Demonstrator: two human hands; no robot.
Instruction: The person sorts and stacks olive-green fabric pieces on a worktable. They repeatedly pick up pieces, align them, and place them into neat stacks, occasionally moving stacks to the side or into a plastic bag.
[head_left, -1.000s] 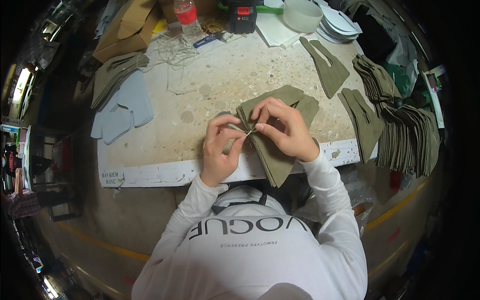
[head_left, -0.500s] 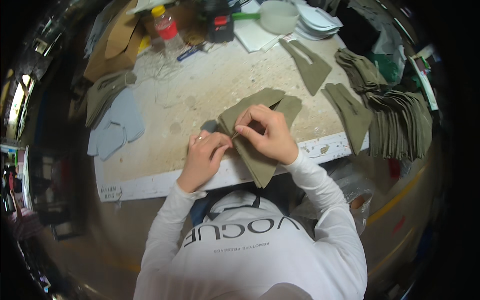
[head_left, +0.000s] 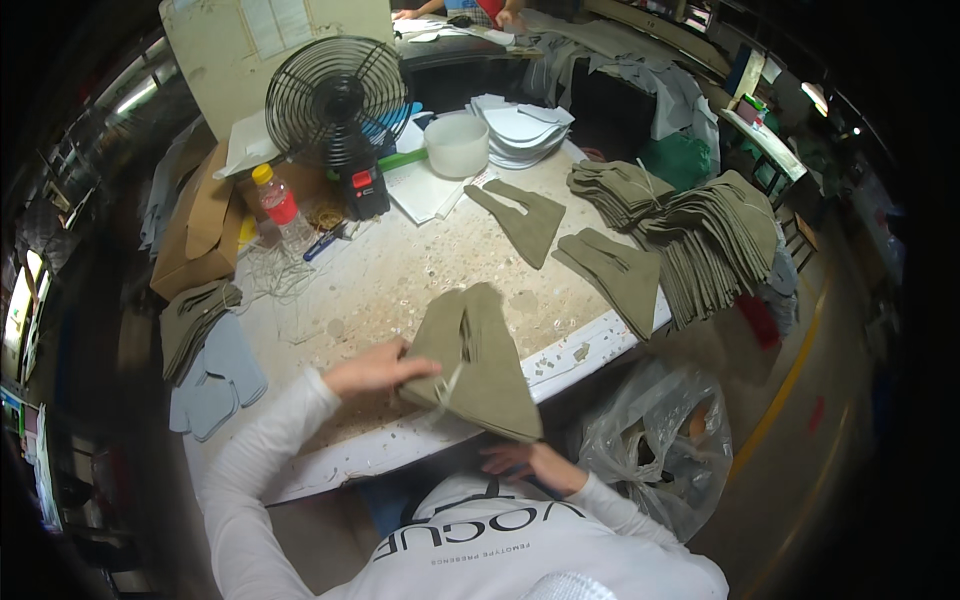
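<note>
A stack of olive-green, slit, wedge-shaped fabric pieces point(head_left: 495, 375) lies at the near edge of the worn, pale-topped table point(head_left: 390, 300), its lower corner jutting past the edge. A thin, pale string point(head_left: 453, 384) crosses its left part, so the binding looks largely done, though I cannot tell whether a knot is finished.

The left hand point(head_left: 375, 368) reaches over the stack's left edge; blur hides whether it grips or merely rests there. The right hand point(head_left: 530, 462) is loosely open, fingers spread, just below the lower corner; contact cannot be told.

At right, a large heap of layered olive bundles point(head_left: 705, 245) carries pale ties and looks finished. 2 slotted olive cut-outs, 1 farther point(head_left: 535, 235) and 1 nearer point(head_left: 625, 285), show no tie and seem left unbound.

Large black capitals above 1 smaller line, upside down, cross the white long-sleeved shirt point(head_left: 630, 560). Print on the clear, yellow-capped plastic bottle's point(head_left: 295, 235) red label point(head_left: 284, 209) is too small to read.
</note>
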